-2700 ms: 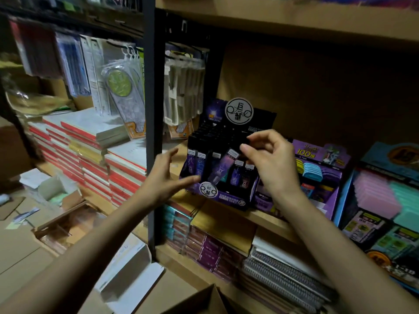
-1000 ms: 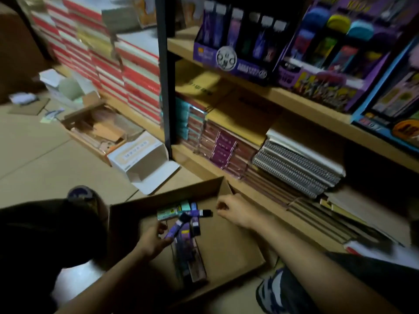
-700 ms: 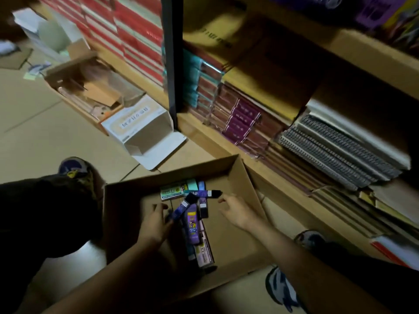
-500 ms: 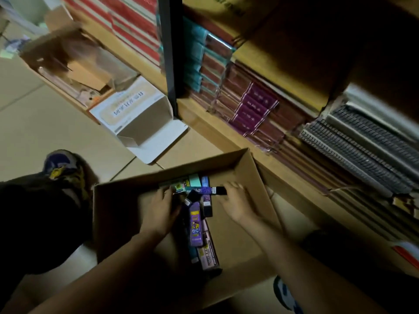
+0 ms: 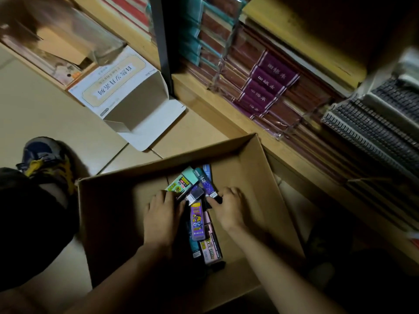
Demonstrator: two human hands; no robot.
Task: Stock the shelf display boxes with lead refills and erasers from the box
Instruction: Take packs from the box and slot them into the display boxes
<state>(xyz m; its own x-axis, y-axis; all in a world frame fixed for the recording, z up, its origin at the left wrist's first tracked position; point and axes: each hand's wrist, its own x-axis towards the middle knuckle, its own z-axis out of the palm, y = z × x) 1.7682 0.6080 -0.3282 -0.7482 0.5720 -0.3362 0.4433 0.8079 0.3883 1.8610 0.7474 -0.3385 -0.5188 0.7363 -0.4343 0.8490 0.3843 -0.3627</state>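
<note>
An open cardboard box (image 5: 249, 159) sits on the floor below me. Down its middle lies a pile of lead refill cases (image 5: 196, 220), purple, pink and dark, with green-wrapped erasers (image 5: 181, 182) at the far end. My left hand (image 5: 162, 216) lies against the pile's left side, its fingers curled onto the dark cases. On the right side, my right hand (image 5: 230, 210) has its fingers curled on the dark end of a purple starry refill (image 5: 209, 186). The shelf display boxes are out of view.
A white open carton (image 5: 127, 91) lies on the floor beyond the box, beside a black shelf post (image 5: 163, 41). The bottom shelf holds wrapped maroon notebooks (image 5: 260, 87) and spiral pads (image 5: 374, 123). My shoe (image 5: 43, 157) is at the left.
My view dropped from the shelf's display boxes to the floor box. Both hands came down into the box and closed in on the pile from either side.
</note>
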